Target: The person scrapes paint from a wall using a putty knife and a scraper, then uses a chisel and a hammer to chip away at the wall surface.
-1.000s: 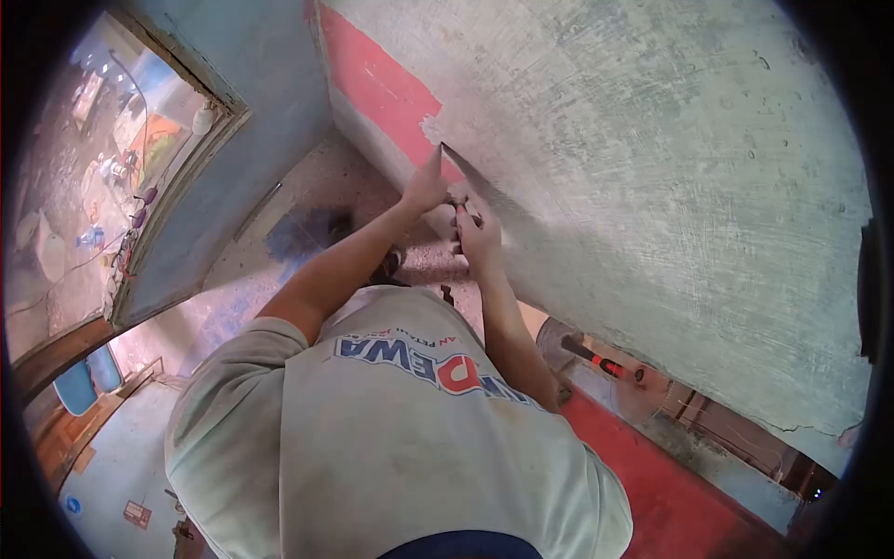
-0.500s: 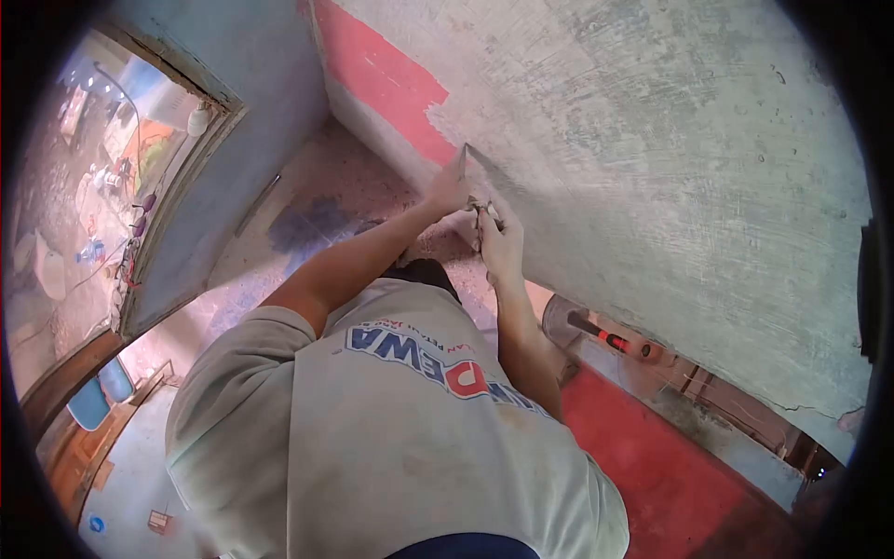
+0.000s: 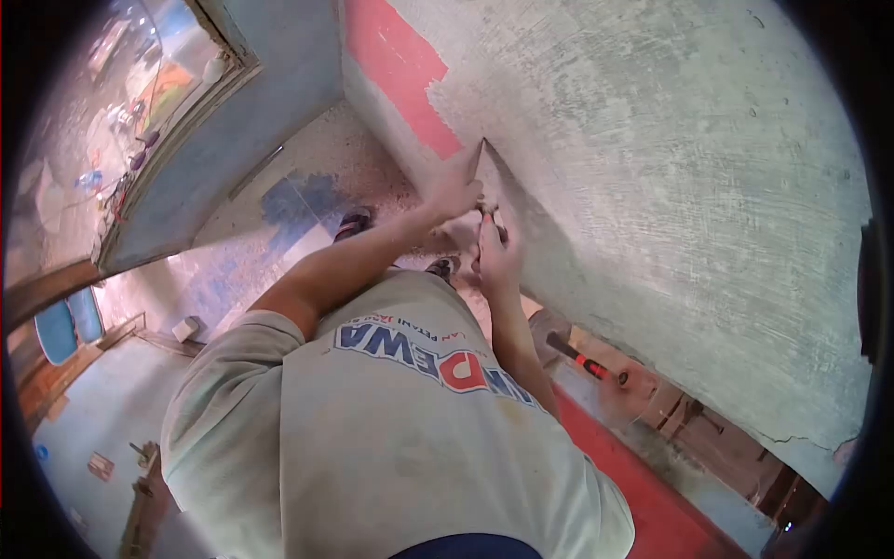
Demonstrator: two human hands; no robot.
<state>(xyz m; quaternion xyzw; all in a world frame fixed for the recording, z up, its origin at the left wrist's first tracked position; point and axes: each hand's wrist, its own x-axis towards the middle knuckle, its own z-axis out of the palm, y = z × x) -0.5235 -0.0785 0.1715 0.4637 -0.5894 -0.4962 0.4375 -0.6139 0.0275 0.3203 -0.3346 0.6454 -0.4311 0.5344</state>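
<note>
One red-and-black handle point(image 3: 588, 364) near the pale wall point(image 3: 689, 205)

Handle of flat tool point(image 3: 480, 160) mostly hidden inside right hand point(image 3: 500, 252); its shape cannot be told. Left hand point(image 3: 453, 191) slightly blurred; whether it grips tool or only presses it, unclear. One shoe point(image 3: 444, 266) partly hidden by shirt point(image 3: 410, 447). Shirt and dark collar point(image 3: 466, 548) cut off by bottom edge. Clutter at upper left point(image 3: 102, 130) blurred, mostly not recognisable. Print on small reddish patch point(image 3: 101, 466) too small for reading.
</note>
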